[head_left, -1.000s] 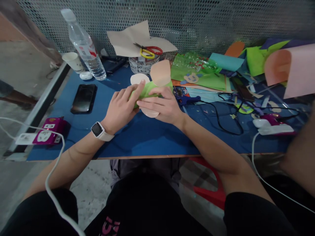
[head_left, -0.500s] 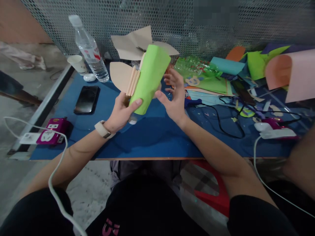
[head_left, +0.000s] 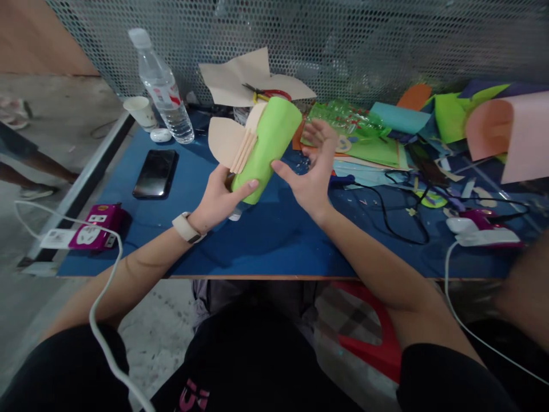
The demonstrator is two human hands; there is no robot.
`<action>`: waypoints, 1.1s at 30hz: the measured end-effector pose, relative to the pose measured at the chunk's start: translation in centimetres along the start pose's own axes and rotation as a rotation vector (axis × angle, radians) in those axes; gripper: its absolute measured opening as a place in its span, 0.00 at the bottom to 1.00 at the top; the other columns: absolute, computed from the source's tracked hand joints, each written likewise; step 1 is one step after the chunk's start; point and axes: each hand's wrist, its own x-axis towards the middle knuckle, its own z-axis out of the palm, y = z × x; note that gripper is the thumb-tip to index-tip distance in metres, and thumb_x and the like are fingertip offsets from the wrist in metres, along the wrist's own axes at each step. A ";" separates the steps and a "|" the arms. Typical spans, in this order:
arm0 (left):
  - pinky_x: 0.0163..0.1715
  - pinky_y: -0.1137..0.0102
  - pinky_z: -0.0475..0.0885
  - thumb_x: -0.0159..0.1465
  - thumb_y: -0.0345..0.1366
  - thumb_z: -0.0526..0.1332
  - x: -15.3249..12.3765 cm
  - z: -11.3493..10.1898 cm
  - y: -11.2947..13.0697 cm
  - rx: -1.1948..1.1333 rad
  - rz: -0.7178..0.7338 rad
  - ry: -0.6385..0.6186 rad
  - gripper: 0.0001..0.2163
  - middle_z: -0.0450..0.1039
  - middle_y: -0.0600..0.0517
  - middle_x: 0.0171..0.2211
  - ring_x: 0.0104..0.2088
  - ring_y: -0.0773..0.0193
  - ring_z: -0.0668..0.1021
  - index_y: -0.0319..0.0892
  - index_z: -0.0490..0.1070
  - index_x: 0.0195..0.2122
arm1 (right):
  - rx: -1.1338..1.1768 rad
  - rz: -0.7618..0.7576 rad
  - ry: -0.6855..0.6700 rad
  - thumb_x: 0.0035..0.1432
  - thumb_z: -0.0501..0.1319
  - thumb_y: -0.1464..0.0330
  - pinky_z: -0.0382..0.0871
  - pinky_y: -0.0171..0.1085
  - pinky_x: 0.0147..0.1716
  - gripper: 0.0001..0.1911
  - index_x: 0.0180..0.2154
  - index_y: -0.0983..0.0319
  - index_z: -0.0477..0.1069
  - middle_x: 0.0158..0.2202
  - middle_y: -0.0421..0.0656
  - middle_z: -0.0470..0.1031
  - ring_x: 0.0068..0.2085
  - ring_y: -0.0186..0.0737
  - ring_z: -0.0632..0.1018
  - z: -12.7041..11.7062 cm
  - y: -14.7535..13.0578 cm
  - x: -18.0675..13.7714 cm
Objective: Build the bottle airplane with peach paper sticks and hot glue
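My left hand (head_left: 218, 197) grips the lower end of a green paper-covered tube (head_left: 266, 146) and holds it tilted above the blue table (head_left: 257, 240). Beige paper wings (head_left: 227, 140) and thin beige strips stick out from the tube's left side. My right hand (head_left: 311, 171) hovers just right of the tube with its fingers spread and the palm turned toward it, the thumb tip close to the green paper. A white watch sits on my left wrist.
A black phone (head_left: 155, 173), a water bottle (head_left: 162, 88), a paper cup (head_left: 141, 113) and a white earbud case lie at the left. Scissors (head_left: 268, 94) rest on beige paper at the back. Coloured paper sheets (head_left: 450, 114), black cables and a glue gun (head_left: 480, 226) crowd the right. Another person's arm (head_left: 525, 292) shows at the right edge.
The green tube went from lying under both hands on the table to being lifted by my left hand alone. My right hand let go and opened beside it.
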 end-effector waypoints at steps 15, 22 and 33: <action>0.72 0.41 0.77 0.77 0.60 0.70 -0.7 -0.6 2.2 0.619 0.254 -0.043 0.36 0.76 0.39 0.69 0.69 0.36 0.80 0.52 0.69 0.81 | -0.309 -0.363 -0.178 0.72 0.76 0.50 0.58 0.78 0.83 0.12 0.52 0.43 0.90 0.73 0.43 0.78 0.85 0.71 0.62 -3.3 -3.0 3.1; 0.72 0.40 0.77 0.74 0.66 0.70 -0.6 -0.7 1.7 0.538 0.200 -0.005 0.37 0.80 0.38 0.66 0.68 0.35 0.81 0.48 0.75 0.74 | -0.228 -0.302 -0.209 0.80 0.65 0.45 0.61 0.76 0.82 0.19 0.48 0.48 0.88 0.55 0.48 0.86 0.79 0.69 0.73 -3.0 -2.5 2.9; 0.62 0.50 0.88 0.73 0.64 0.74 0.4 -1.2 -0.6 0.139 -0.011 0.058 0.37 0.82 0.37 0.67 0.64 0.41 0.86 0.48 0.72 0.75 | 0.344 -0.017 -0.211 0.78 0.67 0.42 0.84 0.58 0.69 0.21 0.44 0.50 0.71 0.60 0.44 0.90 0.67 0.52 0.87 -1.7 -5.3 3.2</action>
